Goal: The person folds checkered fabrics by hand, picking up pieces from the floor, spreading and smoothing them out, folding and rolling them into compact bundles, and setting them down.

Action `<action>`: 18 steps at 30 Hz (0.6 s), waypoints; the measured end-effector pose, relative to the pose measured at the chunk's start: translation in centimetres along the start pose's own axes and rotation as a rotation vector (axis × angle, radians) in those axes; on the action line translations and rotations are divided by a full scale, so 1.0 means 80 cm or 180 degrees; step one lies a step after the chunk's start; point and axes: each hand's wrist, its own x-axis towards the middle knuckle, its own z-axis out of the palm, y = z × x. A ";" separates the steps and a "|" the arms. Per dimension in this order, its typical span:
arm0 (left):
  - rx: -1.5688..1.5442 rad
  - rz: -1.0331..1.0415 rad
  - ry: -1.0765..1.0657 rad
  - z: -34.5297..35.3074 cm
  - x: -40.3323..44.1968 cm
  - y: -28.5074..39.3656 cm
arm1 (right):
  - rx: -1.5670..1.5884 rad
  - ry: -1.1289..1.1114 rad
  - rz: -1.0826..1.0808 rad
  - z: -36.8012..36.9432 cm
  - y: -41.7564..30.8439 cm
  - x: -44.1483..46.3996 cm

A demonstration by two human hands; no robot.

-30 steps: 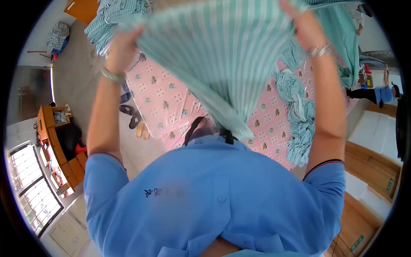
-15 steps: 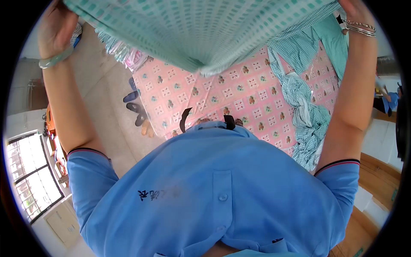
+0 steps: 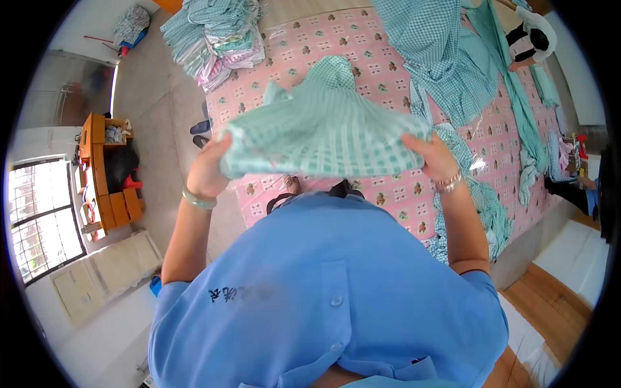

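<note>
A green-and-white checked cloth [image 3: 323, 139] stretches between my two hands, its near edge pulled fairly straight and its far part trailing over the table. My left hand [image 3: 210, 165], with a pale green bangle, grips the cloth's left corner. At the right corner, my right hand [image 3: 433, 157] pinches the same edge; silver bracelets circle that wrist. Below the cloth lies a pink patterned table cover [image 3: 388, 187]. The cloth is somewhat blurred by motion, and its underside is hidden.
A stack of folded cloths [image 3: 217, 39] stands at the table's far left. Rumpled checked fabric [image 3: 446, 64] covers the far right, with more bunched fabric [image 3: 482, 207] nearer me. Another person [image 3: 533, 39] is at the far right edge. An orange desk [image 3: 100, 174] stands left.
Both hands have come down and closer together, bringing the raised cloth low over the table. The stack and the far side of the table now show.
</note>
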 end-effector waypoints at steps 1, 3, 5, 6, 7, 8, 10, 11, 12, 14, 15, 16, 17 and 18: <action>-0.0081 0.0560 0.0159 -0.006 -0.005 -0.007 | -0.0016 -0.0033 0.0013 -0.009 0.000 -0.012; -0.0158 0.1127 0.0332 -0.004 -0.018 -0.015 | -0.0126 0.0106 -0.0443 -0.026 -0.008 -0.038; -0.0427 0.1628 -0.0242 0.015 -0.035 -0.011 | -0.0369 0.0049 -0.1143 -0.026 -0.037 -0.063; -0.1032 0.1408 -0.0310 0.025 -0.047 -0.006 | -0.0380 0.0065 -0.1116 -0.016 -0.053 -0.071; -0.1061 0.1398 -0.0313 0.025 -0.048 -0.011 | -0.0277 -0.0004 -0.1647 -0.001 -0.070 -0.075; -0.1307 0.0756 -0.0642 0.025 -0.050 -0.017 | -0.0174 -0.0086 -0.2180 0.009 -0.080 -0.077; -0.0124 0.0193 -0.0855 0.002 -0.045 -0.030 | -0.0207 0.0174 -0.1724 0.006 -0.094 -0.053; -0.0152 0.0179 -0.0854 -0.003 -0.038 -0.017 | -0.0220 0.0324 -0.1485 0.008 -0.098 -0.053; -0.0048 0.0206 -0.0430 -0.003 -0.030 0.004 | -0.0225 0.0467 -0.1243 0.011 -0.102 -0.053; 0.0240 0.0979 -0.0264 0.007 -0.041 0.038 | -0.0315 0.1179 -0.1548 0.022 -0.120 -0.062; 0.0492 0.1402 -0.0311 0.006 -0.065 0.054 | -0.0383 0.1084 -0.2048 0.005 -0.126 -0.084; 0.0744 0.1801 -0.0515 0.011 -0.088 0.070 | -0.0439 0.0982 -0.2504 -0.008 -0.129 -0.113; 0.1017 0.2153 -0.0690 0.000 -0.108 0.085 | -0.0355 0.0379 -0.2647 0.013 -0.151 -0.128; 0.1537 0.2461 -0.0930 -0.002 -0.113 0.106 | -0.0262 -0.0227 -0.2782 0.035 -0.172 -0.135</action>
